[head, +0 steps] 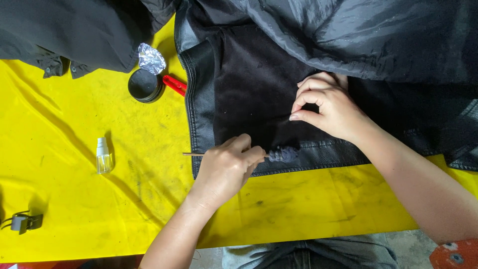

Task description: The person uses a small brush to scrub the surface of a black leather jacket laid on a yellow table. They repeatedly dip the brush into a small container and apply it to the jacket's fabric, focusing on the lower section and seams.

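- Nearest the camera, at the bottom centre of the frame, the left hand (226, 167) is closed around a thin wooden stick (191, 154), fingers curled over it and thumb on top.
- The stick lies almost level across the picture: its bare end pokes out to the left of the fist, and its other end carries a dark, lumpy dauber head (284, 153) just right of the knuckles.
- That head rests on the lower edge of the black leather jacket (249, 84), right at the stitched seam strip that runs left to right above the yellow table (124, 199). So the working tip lies to the right of the left hand, and the stick's long axis runs along the seam.
- Above and to the right, the right hand (328, 107) lies on the jacket with fingers bent and fingertips pressing the dark panel; it holds nothing that I can make out. It is near the dauber head but apart from it.
- Further left on the table stands a small clear spray bottle (103, 156), well apart from both hands.
- In the upper left sit a round black tin (144, 85), a crumpled foil piece (151, 58) touching its rim, and a red-handled tool (174, 84) beside it.
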